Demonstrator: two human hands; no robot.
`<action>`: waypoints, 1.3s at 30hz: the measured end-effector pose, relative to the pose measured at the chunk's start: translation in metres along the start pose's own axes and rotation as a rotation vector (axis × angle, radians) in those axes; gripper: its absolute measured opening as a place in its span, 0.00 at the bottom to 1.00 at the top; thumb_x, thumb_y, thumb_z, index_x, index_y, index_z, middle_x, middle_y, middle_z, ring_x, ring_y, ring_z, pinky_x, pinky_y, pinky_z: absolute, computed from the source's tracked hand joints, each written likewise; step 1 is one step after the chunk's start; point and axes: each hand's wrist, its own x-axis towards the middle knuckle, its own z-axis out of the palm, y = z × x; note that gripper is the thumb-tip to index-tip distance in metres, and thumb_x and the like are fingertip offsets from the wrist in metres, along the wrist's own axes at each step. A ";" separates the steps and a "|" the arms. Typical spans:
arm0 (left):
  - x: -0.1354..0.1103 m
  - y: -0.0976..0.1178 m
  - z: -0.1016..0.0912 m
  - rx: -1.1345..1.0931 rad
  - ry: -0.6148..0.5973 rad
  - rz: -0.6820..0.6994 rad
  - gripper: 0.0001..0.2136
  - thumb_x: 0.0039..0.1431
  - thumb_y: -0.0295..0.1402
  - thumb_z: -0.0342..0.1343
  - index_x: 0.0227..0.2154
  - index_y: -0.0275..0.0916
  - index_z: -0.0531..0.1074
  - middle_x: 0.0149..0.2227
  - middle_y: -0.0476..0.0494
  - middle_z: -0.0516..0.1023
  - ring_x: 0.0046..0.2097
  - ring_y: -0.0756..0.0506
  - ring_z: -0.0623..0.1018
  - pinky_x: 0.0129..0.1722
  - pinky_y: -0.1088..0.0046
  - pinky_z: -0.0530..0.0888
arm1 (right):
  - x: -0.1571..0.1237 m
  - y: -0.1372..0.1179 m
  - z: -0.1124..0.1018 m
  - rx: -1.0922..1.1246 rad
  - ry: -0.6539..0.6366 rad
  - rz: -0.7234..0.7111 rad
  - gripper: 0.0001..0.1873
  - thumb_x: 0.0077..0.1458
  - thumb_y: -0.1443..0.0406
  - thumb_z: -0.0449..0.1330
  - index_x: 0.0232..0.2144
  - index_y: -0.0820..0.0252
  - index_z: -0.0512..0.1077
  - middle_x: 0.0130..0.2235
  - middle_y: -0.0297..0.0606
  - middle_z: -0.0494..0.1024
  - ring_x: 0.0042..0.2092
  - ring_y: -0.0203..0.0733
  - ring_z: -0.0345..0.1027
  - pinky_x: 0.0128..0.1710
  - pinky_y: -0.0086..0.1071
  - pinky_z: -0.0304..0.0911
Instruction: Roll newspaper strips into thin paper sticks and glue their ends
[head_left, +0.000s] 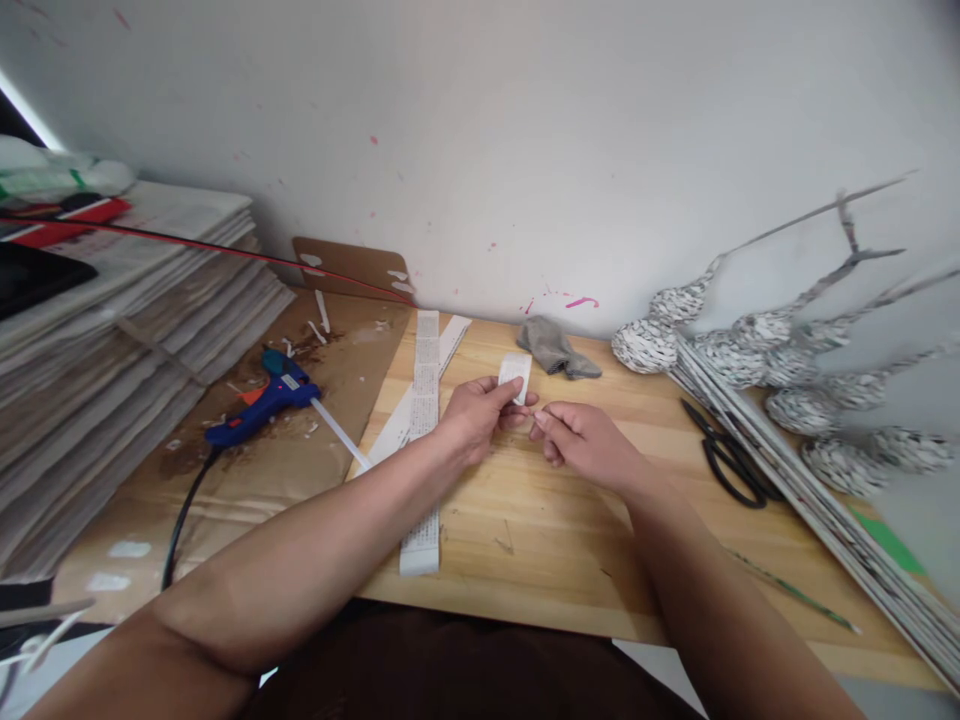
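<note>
You are holding a small white piece of paper (pixel 516 376) up in front of you, just above the light wooden surface (pixel 525 540). Your left hand (pixel 480 412) is pinching it between thumb and fingers, so this hand is closed on the paper. Your right hand (pixel 589 442) is sitting just beside it, with its fingertips bunched together at the bottom end of the paper. I cannot tell if they are gripping it or only touching it. The paper is standing almost upright, with its long side pointing away from you toward the white wall (pixel 525 150). It is sticking up above your left fingers, so the left hand is the nearer one, and the right hand is lying just to the right and a bit lower. Long strips of printed newspaper (pixel 424 440) are lying flat on the surface under your left wrist. A blue glue gun (pixel 259 405) is resting on brown cardboard (pixel 300 480) to the left, well apart from your hands. Black scissors (pixel 727 462) are lying to the right, near paper-wrapped balls on thin sticks (pixel 750 350). A grey cloth (pixel 556 350) is lying by the wall, just behind the paper.
</note>
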 end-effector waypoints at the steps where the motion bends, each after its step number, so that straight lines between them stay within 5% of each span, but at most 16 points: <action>1: 0.000 0.000 0.000 -0.004 0.008 0.002 0.06 0.58 0.25 0.57 0.26 0.31 0.70 0.26 0.39 0.79 0.20 0.55 0.74 0.21 0.84 0.73 | 0.000 0.000 0.000 -0.047 0.049 -0.040 0.16 0.61 0.56 0.51 0.28 0.59 0.68 0.23 0.33 0.73 0.25 0.36 0.65 0.26 0.29 0.56; 4: -0.001 0.002 0.001 -0.013 0.023 0.009 0.06 0.59 0.24 0.56 0.27 0.31 0.70 0.26 0.40 0.79 0.20 0.55 0.74 0.21 0.84 0.73 | 0.000 0.000 0.002 -0.168 0.177 -0.146 0.12 0.59 0.58 0.54 0.28 0.58 0.69 0.24 0.32 0.73 0.25 0.35 0.63 0.26 0.29 0.54; 9: 0.000 0.003 -0.001 -0.013 0.014 0.010 0.05 0.59 0.24 0.56 0.28 0.30 0.71 0.26 0.40 0.79 0.20 0.55 0.74 0.21 0.84 0.73 | 0.000 0.002 0.004 -0.100 0.100 -0.081 0.17 0.63 0.58 0.47 0.30 0.58 0.72 0.22 0.33 0.73 0.24 0.36 0.65 0.28 0.29 0.56; 14: 0.000 0.002 -0.001 -0.012 0.013 0.006 0.05 0.59 0.24 0.56 0.27 0.30 0.70 0.26 0.40 0.79 0.21 0.55 0.74 0.21 0.84 0.73 | 0.000 0.001 0.003 -0.158 0.209 -0.153 0.12 0.60 0.58 0.53 0.30 0.57 0.70 0.26 0.32 0.74 0.26 0.35 0.64 0.27 0.29 0.54; 19: 0.000 0.001 -0.001 0.001 -0.004 0.001 0.05 0.58 0.25 0.57 0.27 0.30 0.71 0.26 0.39 0.79 0.21 0.55 0.74 0.21 0.84 0.73 | 0.001 -0.001 0.001 -0.147 0.134 -0.123 0.16 0.63 0.60 0.47 0.30 0.59 0.70 0.22 0.32 0.71 0.25 0.36 0.63 0.29 0.30 0.55; 24: 0.001 0.002 -0.001 0.003 0.022 0.013 0.05 0.58 0.25 0.57 0.27 0.30 0.71 0.26 0.39 0.79 0.20 0.55 0.73 0.21 0.84 0.73 | -0.001 -0.001 0.001 -0.239 0.172 -0.208 0.11 0.61 0.59 0.52 0.30 0.58 0.69 0.25 0.32 0.72 0.26 0.36 0.62 0.28 0.29 0.52; 29: 0.000 0.002 -0.001 0.015 0.018 0.009 0.05 0.58 0.25 0.57 0.27 0.30 0.71 0.27 0.39 0.80 0.20 0.56 0.73 0.21 0.84 0.72 | -0.001 0.001 0.002 -0.174 0.079 -0.121 0.16 0.64 0.60 0.46 0.31 0.58 0.70 0.22 0.32 0.71 0.25 0.36 0.64 0.27 0.29 0.54; 34: 0.000 0.002 0.000 -0.002 0.021 0.010 0.05 0.58 0.24 0.56 0.27 0.30 0.71 0.25 0.40 0.79 0.20 0.56 0.73 0.20 0.85 0.72 | -0.001 -0.002 0.003 -0.291 0.219 -0.227 0.10 0.60 0.59 0.53 0.33 0.57 0.70 0.30 0.36 0.76 0.31 0.39 0.66 0.31 0.30 0.54; 39: 0.000 0.002 -0.001 0.008 0.011 0.015 0.05 0.58 0.25 0.57 0.28 0.29 0.72 0.27 0.39 0.79 0.20 0.56 0.73 0.21 0.85 0.72 | -0.001 -0.002 0.002 -0.265 0.191 -0.190 0.16 0.63 0.60 0.47 0.28 0.58 0.69 0.23 0.34 0.72 0.26 0.38 0.64 0.28 0.31 0.52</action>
